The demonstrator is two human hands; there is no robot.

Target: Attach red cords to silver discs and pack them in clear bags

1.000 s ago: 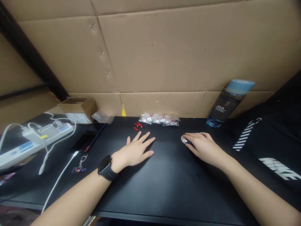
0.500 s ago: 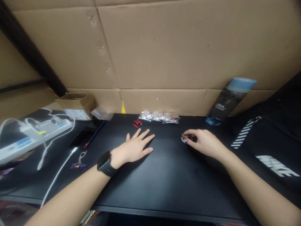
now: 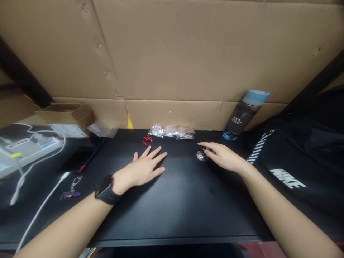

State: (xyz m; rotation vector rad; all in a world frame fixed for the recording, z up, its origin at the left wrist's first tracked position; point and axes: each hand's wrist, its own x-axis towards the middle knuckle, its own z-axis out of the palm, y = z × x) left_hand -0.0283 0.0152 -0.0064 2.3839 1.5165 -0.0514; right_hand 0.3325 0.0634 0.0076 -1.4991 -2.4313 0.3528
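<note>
My left hand (image 3: 142, 168) lies palm down on the black tabletop (image 3: 172, 200), its fingers spread and nothing in them. Just beyond its fingertips are several small red loops (image 3: 147, 139). On the right, a small, shiny, round metal object (image 3: 201, 155) rests on the tabletop; its exact kind is unclear. My right hand (image 3: 221, 156) hovers over its right side, index finger stretched out and thumb apart below it. The thumb tip overlaps the metal object in view; whether they touch I cannot tell.
Clear packets (image 3: 172, 131) with red bits lie along the cardboard wall (image 3: 172, 53). A water bottle (image 3: 240, 116) and a black bag (image 3: 303, 154) stand right. Left are a power strip (image 3: 32, 152), an open cardboard box (image 3: 67, 118), a keychain (image 3: 71, 193) and a white cable (image 3: 43, 204).
My right hand has loosened its grip on the round metal object, which now shows lying flat. The whole view has shifted, moving everything leftward. My left hand stays spread on the tabletop.
</note>
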